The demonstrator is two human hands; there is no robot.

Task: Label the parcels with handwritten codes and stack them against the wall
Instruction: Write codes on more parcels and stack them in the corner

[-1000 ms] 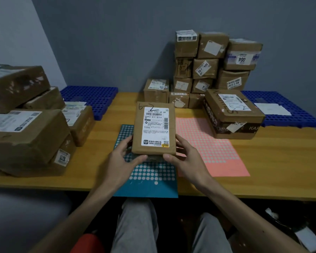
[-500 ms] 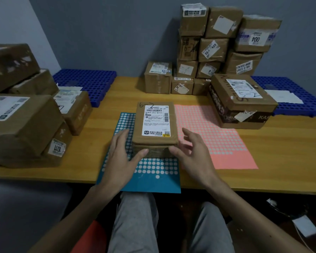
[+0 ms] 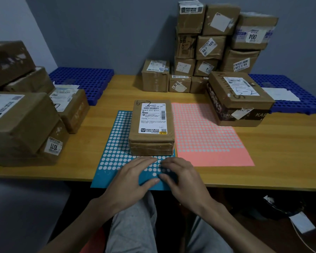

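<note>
A second ago I had the parcel (image 3: 151, 128) tipped up between both hands. Half a second ago it was flat, with my palms still at its near corners. Now I have let go of it altogether. It lies by itself on the far half of the blue sticker sheet (image 3: 115, 143), label up, with the handwritten code 6-2 (image 3: 143, 103) at its far left corner. Its right edge runs just beside the pink sticker sheet (image 3: 208, 139).

Both hands have drawn back toward me onto the near strip of the blue sheet, close to the table (image 3: 281, 152) edge. My left hand (image 3: 133, 178) lies palm down, its fingers fairly straight and slightly spread, pointing far and to the right, with the thumb laid on the sheet. My right hand (image 3: 181, 179) sits just beside it, knuckles raised. Its fingers are bent and held close together, with the tips down on the dots next to my left fingertips. I cannot tell whether they are pinching a sticker. The forearms come in from the near left and near right and meet over the sheet.

The stack of parcels (image 3: 208, 44) stands against the far wall, right of centre, with a larger box marked 5-2 (image 3: 239, 95) in front of it. More parcels (image 3: 20, 121) are piled at the left end of the table.
</note>
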